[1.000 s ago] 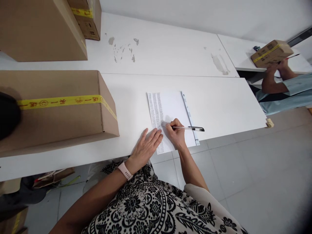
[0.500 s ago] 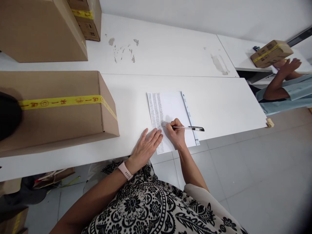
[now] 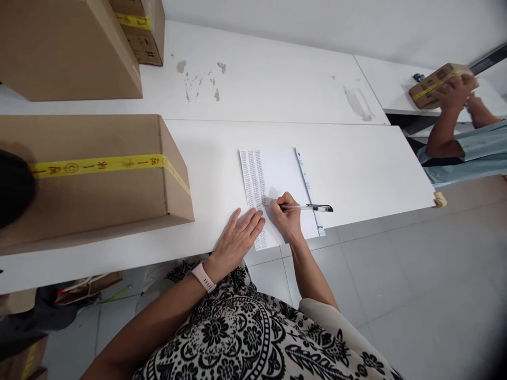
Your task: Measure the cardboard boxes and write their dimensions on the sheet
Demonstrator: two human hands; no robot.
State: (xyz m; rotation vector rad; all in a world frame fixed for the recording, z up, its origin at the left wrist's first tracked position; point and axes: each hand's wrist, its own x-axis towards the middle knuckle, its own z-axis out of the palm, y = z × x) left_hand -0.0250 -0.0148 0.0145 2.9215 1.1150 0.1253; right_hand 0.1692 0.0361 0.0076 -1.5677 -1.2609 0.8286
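Note:
A white sheet of paper (image 3: 282, 171) lies on the table, its lower edge sticking out past the front edge. Several columns of small writing run down its left side, and a pale blue printed strip lines its right. My right hand (image 3: 287, 216) is closed around a pen (image 3: 312, 207), with the tip near the third column; the tip itself is hidden by my fingers. Flat with fingers apart, my left hand (image 3: 240, 235) presses on the paper's lower left part and the table edge. A pink watch band circles my left wrist.
A large taped cardboard box (image 3: 99, 195) stands left on the white table (image 3: 368, 174), with more boxes (image 3: 79, 58) behind it. At the far right, another person's hands (image 3: 455, 92) are on a small taped box (image 3: 430, 89). Bags and a box lie under the table.
The co-worker's hand has moved onto the side of the small box at the far right. My own hands, the pen and the paper look nearly unchanged.

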